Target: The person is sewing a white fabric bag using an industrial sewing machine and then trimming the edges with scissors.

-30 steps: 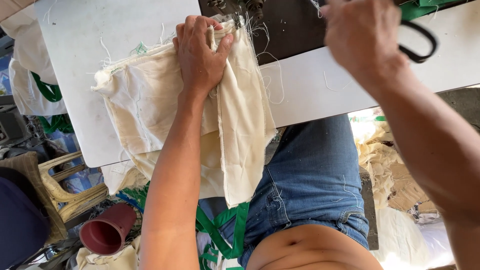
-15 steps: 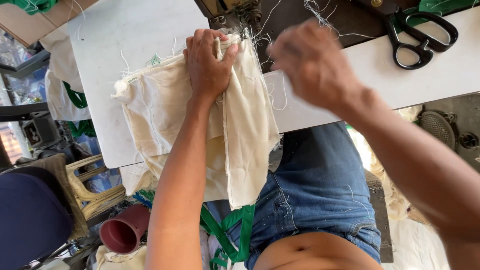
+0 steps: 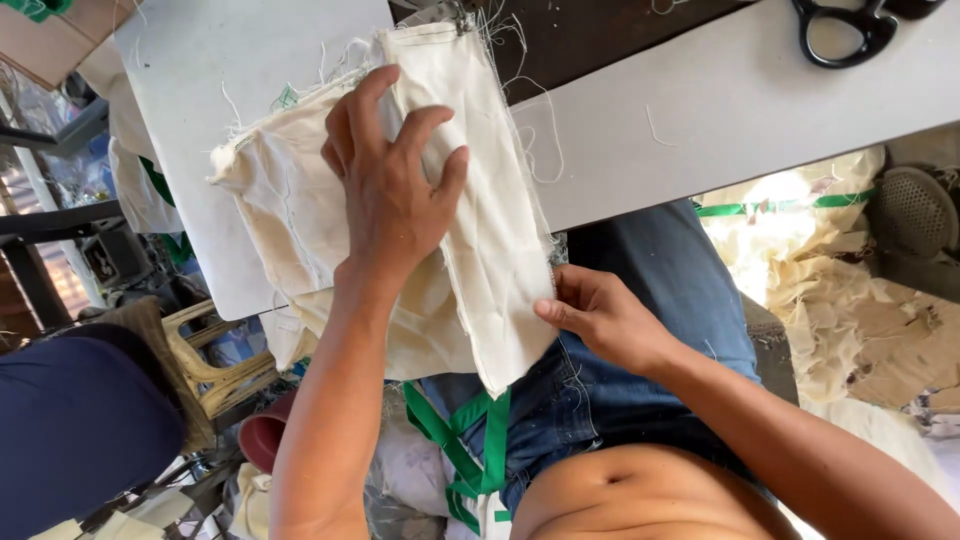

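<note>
Matt, frayed cream cloth [image 3: 490,250]

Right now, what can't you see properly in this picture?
Head view only:
- Scissors: blades cut off by the top edge.
- Cream cloth: its middle is hidden under the left hand.
- Right hand: fingertips tucked behind the cloth's edge.
- Green strap: its lower end disappears among bundled fabric.

Hands: two, a left hand [image 3: 392,190] and a right hand [image 3: 600,318]
Cream cloth pieces under the hands: one stack [image 3: 470,200]; the layers cannot be counted
Scissors: one black-handled pair [image 3: 838,30]
White table tops: one [image 3: 740,110]
Green straps by the lap: one bunch [image 3: 470,440]
Maroon cups: one [image 3: 265,432]
Plastic chairs: one [image 3: 215,360]
</note>
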